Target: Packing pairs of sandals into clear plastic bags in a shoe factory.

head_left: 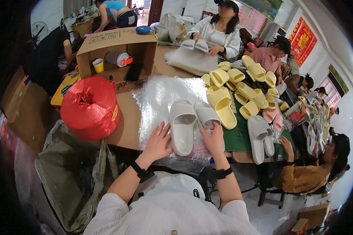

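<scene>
**Two hands on a pair of white slides over clear plastic**

The left hand (pixel 157 141) lies flat with fingers spread on a sheet of clear crinkled plastic film (pixel 161 98), its fingertips touching the edge of a white moulded foam slide sandal (pixel 182 127) that lies sole-down on the film. Its grip is open; it holds nothing. The right hand (pixel 213 138) rests at the heel end of a second white slide sandal with a ribbed sole (pixel 206 115), which is turned on its side just beside the first; the fingers curl at its lower edge, but I cannot tell whether they clasp it.

Both sandals lie near the front edge of the brown cardboard-covered worktop (pixel 125 125), directly ahead of the person. Right of them is a heap of pale yellow foam slides (pixel 239 84), with another white pair (pixel 259 137) on a green mat. To the left stands a large red spool of plastic twine (pixel 90 107), and behind it an open cardboard box (pixel 115 49). Other people sit around the far side.
</scene>
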Demonstrator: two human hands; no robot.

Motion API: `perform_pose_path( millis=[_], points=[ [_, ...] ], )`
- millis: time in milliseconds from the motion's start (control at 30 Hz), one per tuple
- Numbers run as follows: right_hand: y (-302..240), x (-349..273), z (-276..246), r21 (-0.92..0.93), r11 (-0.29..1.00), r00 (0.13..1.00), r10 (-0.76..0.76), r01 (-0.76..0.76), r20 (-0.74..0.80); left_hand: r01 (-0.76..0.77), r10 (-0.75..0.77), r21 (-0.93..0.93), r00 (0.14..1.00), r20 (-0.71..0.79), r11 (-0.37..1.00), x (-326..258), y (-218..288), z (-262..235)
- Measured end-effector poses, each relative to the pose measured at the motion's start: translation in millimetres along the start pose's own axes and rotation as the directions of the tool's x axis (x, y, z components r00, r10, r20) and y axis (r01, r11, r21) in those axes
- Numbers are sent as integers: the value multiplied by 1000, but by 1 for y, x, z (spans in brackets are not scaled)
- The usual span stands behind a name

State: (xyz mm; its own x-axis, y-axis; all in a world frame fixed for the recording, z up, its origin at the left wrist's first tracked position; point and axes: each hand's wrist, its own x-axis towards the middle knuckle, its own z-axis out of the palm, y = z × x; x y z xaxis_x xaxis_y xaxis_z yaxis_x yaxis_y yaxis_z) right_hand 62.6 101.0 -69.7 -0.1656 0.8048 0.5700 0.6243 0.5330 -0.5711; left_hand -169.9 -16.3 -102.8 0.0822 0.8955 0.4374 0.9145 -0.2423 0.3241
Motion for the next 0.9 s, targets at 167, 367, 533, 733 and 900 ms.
perform_pose_path(
  millis=[167, 367, 533, 733, 900],
  points=[
    [4, 21, 19, -117, 992, 954, -17, 54, 299, 8, -7, -14, 999, 52, 1000, 0, 0, -1],
    [-18, 38, 48, 87, 995, 890, -4, -40, 456, -4, 5, -34, 1000, 14, 999, 3, 1, 1],
    [-37, 36, 32, 100, 995, 840, -32, -26, 542, -6, 6, -7, 1000, -7, 1000, 0, -2, 2],
    [-21, 36, 47, -82, 996, 917, 67, -37, 394, -15, 15, -8, 999, 41, 1000, 2, 0, 0],
    [-37, 35, 59, -309, 948, 918, 51, 79, 392, -21, 21, 18, 1000, 21, 1000, 0, -2, 2]
  ],
)
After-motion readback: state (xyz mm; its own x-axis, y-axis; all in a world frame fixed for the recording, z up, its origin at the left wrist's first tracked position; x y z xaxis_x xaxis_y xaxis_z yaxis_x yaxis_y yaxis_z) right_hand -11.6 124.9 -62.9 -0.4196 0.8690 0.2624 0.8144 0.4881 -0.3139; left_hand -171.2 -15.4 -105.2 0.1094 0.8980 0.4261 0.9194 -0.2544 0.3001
